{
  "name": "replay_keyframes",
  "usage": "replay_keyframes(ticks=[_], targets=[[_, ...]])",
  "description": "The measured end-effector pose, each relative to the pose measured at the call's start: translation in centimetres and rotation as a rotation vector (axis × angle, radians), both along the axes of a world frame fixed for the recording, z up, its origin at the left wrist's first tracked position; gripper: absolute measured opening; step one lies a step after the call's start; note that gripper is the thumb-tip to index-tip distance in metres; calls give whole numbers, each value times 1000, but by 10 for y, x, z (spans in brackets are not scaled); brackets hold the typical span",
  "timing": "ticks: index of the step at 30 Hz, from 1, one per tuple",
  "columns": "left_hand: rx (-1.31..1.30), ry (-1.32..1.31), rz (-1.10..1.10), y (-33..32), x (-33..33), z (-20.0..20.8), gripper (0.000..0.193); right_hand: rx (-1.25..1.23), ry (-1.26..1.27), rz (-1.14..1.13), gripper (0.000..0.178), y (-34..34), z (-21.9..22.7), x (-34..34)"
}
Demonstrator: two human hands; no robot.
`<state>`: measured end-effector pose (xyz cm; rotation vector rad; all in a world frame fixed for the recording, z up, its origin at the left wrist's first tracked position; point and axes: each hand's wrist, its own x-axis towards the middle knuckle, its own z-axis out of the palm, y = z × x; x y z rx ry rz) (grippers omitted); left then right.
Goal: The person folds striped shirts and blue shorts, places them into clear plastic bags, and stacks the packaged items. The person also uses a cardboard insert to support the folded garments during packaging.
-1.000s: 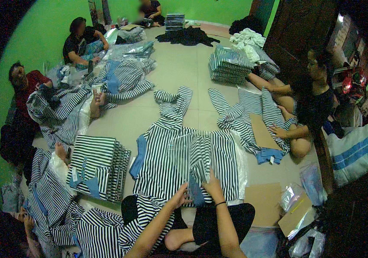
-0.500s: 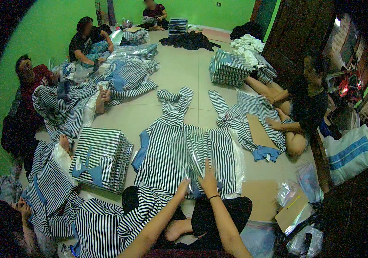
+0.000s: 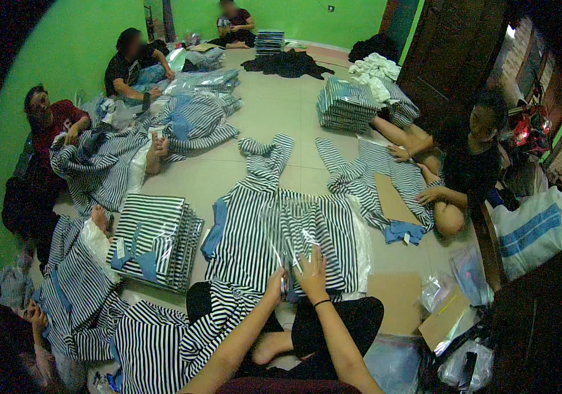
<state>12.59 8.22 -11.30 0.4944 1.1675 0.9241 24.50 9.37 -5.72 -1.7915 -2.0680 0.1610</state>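
A folded black-and-white striped garment (image 3: 307,231) in a clear plastic bag (image 3: 273,226) lies in front of my crossed legs. My left hand (image 3: 275,286) is closed on the bag's near left edge; a small shiny spot shows by its fingers, too small to name. On top of the bagged garment rests my right hand (image 3: 312,270), its fingers spread. Under the bag and to its left lies a spread striped hooded garment (image 3: 238,243) with a blue panel at its left side.
A stack of bagged striped garments (image 3: 153,240) stands at the left, beside loose striped cloth (image 3: 149,341). Cardboard sheets (image 3: 394,302) and plastic bags (image 3: 392,364) lie at the right. Across from me a co-worker (image 3: 471,148) handles another striped garment; several other people sit along the walls.
My right hand has shifted slightly left, its fingers spreading over the bagged garment. My left hand stays at the bag's edge. The co-worker at the right has moved their hands over their garment.
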Motion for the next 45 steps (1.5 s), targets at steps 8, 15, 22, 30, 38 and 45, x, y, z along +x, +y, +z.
replay_keyframes(ticks=[8, 15, 22, 30, 38, 45], targets=[[-46, -150, 205, -13, -3, 25, 57, 152, -85, 269, 39, -20, -18, -6], [156, 493, 149, -13, -5, 17, 54, 34, -25, -86, 70, -33, -44, 30], [173, 576, 48, 6, -23, 3, 41, -610, -178, 107, 53, -46, 17, 42], [356, 934, 114, 37, -38, -9, 73, 334, -124, 22, 56, 21, 23, 23], [145, 981, 75, 55, -34, -7, 72, 65, 326, -356, 35, 55, -68, 70], [266, 751, 171, 83, -48, -13, 63, -510, 1357, -306, 21, 63, -88, 92]])
